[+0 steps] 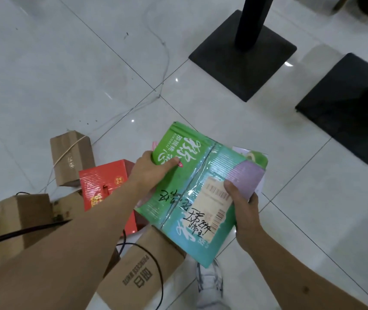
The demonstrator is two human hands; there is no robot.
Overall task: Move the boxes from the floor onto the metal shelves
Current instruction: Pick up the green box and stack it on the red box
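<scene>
1. Two bare forearms reach in from the near edge, both meeting at a green box (192, 189) held up off the floor in the middle of the view.
2. On the left side of that box, the left hand (149, 173) grips the edge, thumb laid across the printed top face and the other fingers hidden beneath it.
3. On the right side, the right hand (244, 211) clasps the near right edge, thumb pressed on the top beside a pale shipping label (215, 202) with barcodes; its fingers curl under the box.
4. Clear tape runs along the green box's centre seam, black handwriting crosses the label and top face, and a lilac patch covers its far right corner.
5. Below and to the left, more boxes lie on the white tiled floor (66, 63): a red box (102, 184) just left of the left wrist, a small brown carton (72, 157) beyond it, and a larger brown carton (15, 222) at the near left.
6. Directly under the green box lies a long brown carton (138, 274) with dark print, a black cable (156, 265) looping over it.
7. A white shoe (209, 285) stands on the floor just right of that carton.
8. At the far right, two black square stand bases (241, 54) rest on the tiles, each carrying a dark post.
</scene>
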